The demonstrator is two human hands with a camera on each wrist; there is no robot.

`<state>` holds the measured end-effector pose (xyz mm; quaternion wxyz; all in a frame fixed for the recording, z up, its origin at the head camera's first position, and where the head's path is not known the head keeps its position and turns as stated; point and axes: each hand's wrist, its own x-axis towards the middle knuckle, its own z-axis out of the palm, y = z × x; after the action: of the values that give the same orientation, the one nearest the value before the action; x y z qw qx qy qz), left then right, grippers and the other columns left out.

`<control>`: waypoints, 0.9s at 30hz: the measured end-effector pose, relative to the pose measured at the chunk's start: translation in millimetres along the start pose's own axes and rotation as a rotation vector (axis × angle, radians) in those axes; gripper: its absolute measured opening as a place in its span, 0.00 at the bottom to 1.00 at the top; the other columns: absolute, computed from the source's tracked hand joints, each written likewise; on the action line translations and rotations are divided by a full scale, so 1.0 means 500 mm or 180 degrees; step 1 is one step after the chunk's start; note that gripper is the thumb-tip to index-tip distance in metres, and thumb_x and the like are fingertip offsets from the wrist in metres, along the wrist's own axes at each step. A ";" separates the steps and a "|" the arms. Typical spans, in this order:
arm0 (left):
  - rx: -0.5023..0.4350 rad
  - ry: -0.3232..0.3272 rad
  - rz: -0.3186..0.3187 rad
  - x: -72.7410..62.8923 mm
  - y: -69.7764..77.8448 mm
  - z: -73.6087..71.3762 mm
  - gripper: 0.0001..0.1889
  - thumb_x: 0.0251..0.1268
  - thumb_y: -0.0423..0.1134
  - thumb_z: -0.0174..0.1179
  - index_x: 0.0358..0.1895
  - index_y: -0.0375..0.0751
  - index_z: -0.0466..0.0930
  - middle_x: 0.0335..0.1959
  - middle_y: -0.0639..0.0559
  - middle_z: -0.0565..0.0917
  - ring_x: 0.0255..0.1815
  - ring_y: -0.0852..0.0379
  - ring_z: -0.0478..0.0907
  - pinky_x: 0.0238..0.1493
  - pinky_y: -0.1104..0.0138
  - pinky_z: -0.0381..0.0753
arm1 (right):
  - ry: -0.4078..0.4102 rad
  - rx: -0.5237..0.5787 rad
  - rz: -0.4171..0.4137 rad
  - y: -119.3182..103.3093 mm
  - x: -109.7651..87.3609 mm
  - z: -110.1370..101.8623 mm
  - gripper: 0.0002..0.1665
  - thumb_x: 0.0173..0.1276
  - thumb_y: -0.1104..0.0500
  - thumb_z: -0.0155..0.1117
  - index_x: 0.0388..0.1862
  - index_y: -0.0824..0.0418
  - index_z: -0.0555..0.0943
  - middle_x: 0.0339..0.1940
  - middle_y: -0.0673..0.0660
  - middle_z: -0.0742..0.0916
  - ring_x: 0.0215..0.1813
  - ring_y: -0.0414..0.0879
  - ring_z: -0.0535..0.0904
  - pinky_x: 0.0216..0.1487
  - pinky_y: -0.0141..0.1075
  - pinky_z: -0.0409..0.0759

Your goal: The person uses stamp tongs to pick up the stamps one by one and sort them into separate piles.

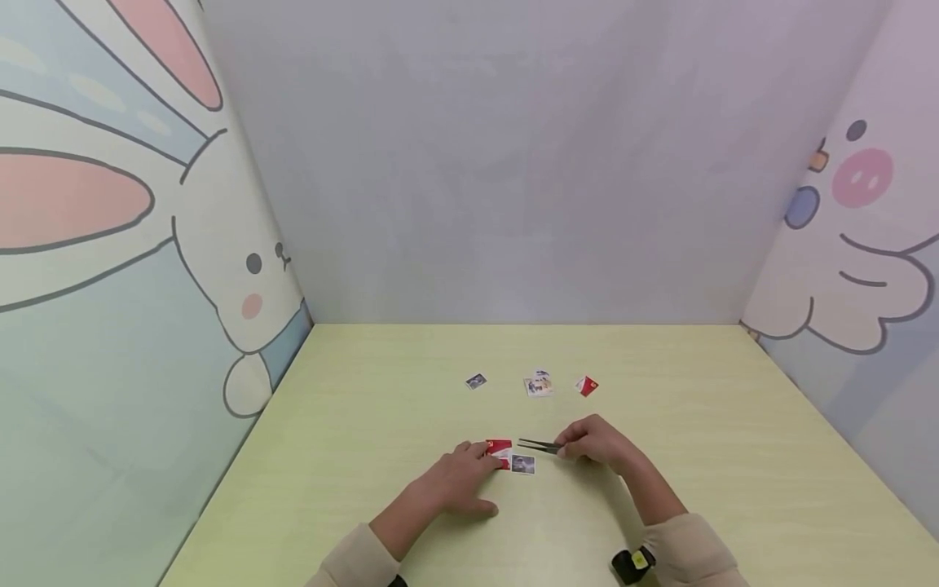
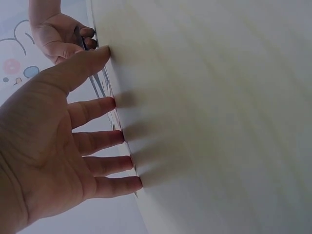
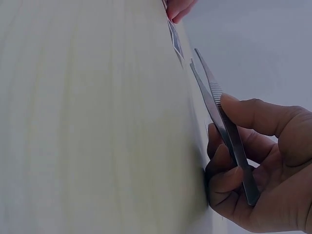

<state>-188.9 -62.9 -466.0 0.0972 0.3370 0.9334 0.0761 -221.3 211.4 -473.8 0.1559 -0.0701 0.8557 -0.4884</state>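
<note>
My right hand (image 1: 596,440) holds a pair of metal tweezers (image 3: 222,114) between thumb and fingers, tips apart and pointing left, nothing between them. The left hand (image 1: 458,481) rests on the table with fingers spread. Its fingertips touch a red and white stamp-like paper piece (image 1: 500,448), partly covered by them. Just right of that lies a small paper piece with a dark grey picture (image 1: 523,465), close to the tweezers' tips. In the left wrist view, the straight fingers (image 2: 100,140) meet the tabletop.
Farther back on the table (image 1: 367,408) lie a small dark picture piece (image 1: 476,381), overlapping light picture pieces (image 1: 539,386) and a tilted red and white piece (image 1: 588,386). A grey backdrop (image 1: 513,163) rises behind, with cartoon-printed panels (image 1: 132,367) at both sides.
</note>
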 end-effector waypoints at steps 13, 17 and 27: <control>0.0039 -0.0020 0.0034 -0.001 0.000 0.000 0.33 0.51 0.57 0.65 0.62 0.51 0.72 0.62 0.49 0.69 0.58 0.49 0.65 0.52 0.55 0.72 | -0.0134 -0.0091 -0.0019 -0.013 0.000 0.008 0.08 0.55 0.65 0.68 0.35 0.66 0.84 0.24 0.52 0.80 0.24 0.44 0.68 0.25 0.34 0.65; 0.0017 -0.0033 -0.0004 0.001 -0.001 0.001 0.33 0.51 0.58 0.65 0.62 0.52 0.72 0.63 0.49 0.68 0.58 0.49 0.65 0.52 0.55 0.72 | -0.0164 -0.0082 -0.0018 -0.019 0.004 0.013 0.08 0.55 0.65 0.68 0.34 0.66 0.84 0.23 0.52 0.80 0.25 0.44 0.69 0.25 0.34 0.65; 0.0022 -0.0069 -0.0014 0.000 0.000 0.001 0.33 0.51 0.58 0.65 0.62 0.52 0.72 0.63 0.50 0.68 0.58 0.50 0.65 0.52 0.56 0.72 | -0.0188 -0.0114 -0.0024 -0.023 0.007 0.018 0.07 0.55 0.66 0.68 0.34 0.66 0.84 0.23 0.52 0.80 0.24 0.44 0.68 0.24 0.34 0.65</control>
<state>-188.8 -62.7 -466.6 0.1063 0.3360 0.9333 0.0689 -222.0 197.3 -468.7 0.1780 -0.0905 0.8591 -0.4713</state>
